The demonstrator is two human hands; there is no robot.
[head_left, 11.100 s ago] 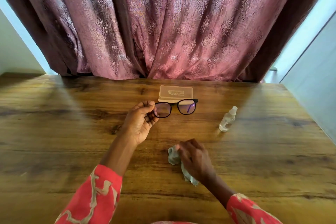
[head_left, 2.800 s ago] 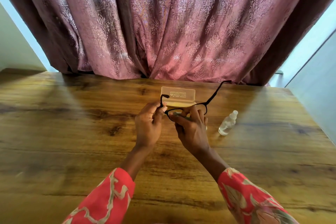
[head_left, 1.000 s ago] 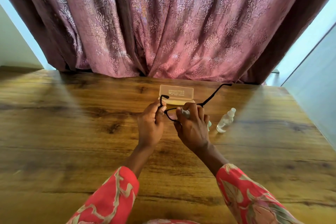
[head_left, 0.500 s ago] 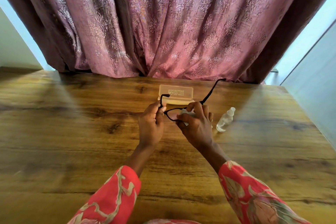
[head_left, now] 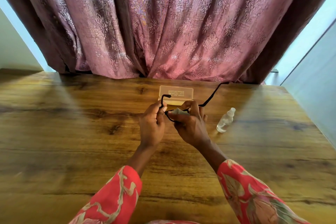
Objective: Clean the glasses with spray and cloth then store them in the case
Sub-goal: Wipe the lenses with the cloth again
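Observation:
I hold the black-framed glasses (head_left: 211, 95) above the table with their temples unfolded and pointing away from me. My left hand (head_left: 151, 125) pinches the frame at its left end. My right hand (head_left: 190, 123) presses a pale grey-green cloth (head_left: 178, 111) onto a lens, so the lenses are mostly hidden. A translucent glasses case (head_left: 179, 92) lies just beyond my hands. To the right of my right hand a small clear spray bottle (head_left: 225, 120) lies tilted on the wood.
The wooden table (head_left: 72, 132) stretches wide on both sides. A patterned maroon curtain (head_left: 163, 23) hangs along its far edge. A pale wall (head_left: 312, 82) runs along the right side.
My right hand's fingers have shifted slightly with the cloth on the lens. The glasses, case and bottle stay where they were.

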